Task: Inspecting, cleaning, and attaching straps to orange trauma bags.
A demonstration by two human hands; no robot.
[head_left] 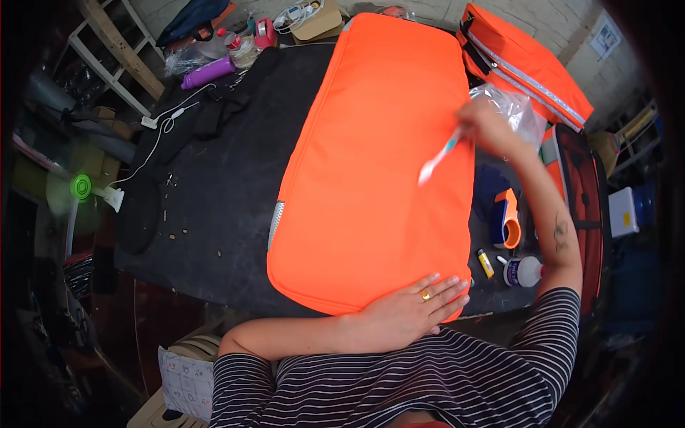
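A large bright orange fabric bag [378,164] with rounded corners and piped edges lies flat on the dark table. My left hand [414,307], with a ring on one finger, rests open with its palm down on the bag's near right corner. Over the bag's right edge, my right hand [492,128] is closed around a toothbrush [439,158]. The brush's white head points down and left, just over the orange fabric. It is slightly blurred, and I cannot tell whether its bristles touch.
Right of the bag are an orange-and-blue tape dispenser [505,220], a yellow lighter [485,263] and a small bottle [522,272]. Another orange bag [524,60] stands at the back right, near clear plastic [510,107]. A purple bottle [207,72] and green fan [81,187] are left.
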